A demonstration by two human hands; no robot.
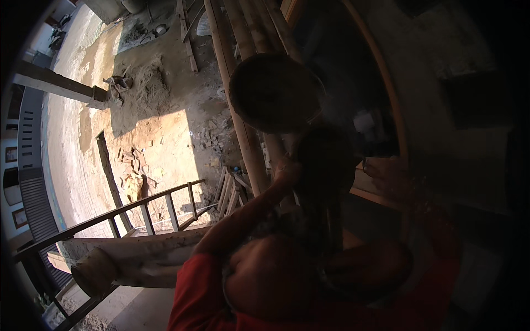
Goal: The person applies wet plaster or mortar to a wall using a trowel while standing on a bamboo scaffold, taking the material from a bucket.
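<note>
Fingers of left hand (284,168) closed | gripping bamboo pole (248,149)

Strong sunlight falls on the sandy ground (160,143) at the upper left, almost washed out, and hard shadows cut across it. The centre and the right side are very dim, so details there are difficult to see. The long wooden ladder (138,212) bends near the rim from the fisheye lens. A black border surrounds the round picture. Near objects look soft.
</note>
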